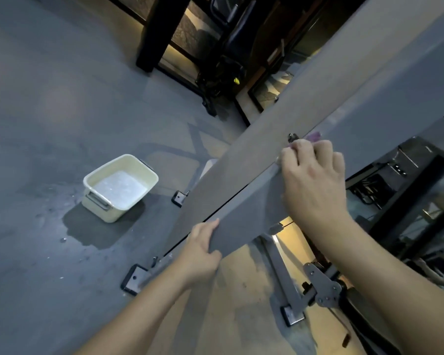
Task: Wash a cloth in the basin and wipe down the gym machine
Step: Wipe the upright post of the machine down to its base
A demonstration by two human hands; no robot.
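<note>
Gripping the cloth (314,136) flat on the grey beam (254,160), the right hand (313,180) should press evenly while the left hand (203,248), clasping the beam's near edge, steadies it.

Grey floor (49,85) with wet patch (92,231) near left; dark pillar (162,32), warm-lit windows (190,29) far.

Both arms reach forward; the left hand (203,248) curls its fingers (210,225) in a grip, the right hand (315,180) sits higher, fingers bent and pressing down.
</note>
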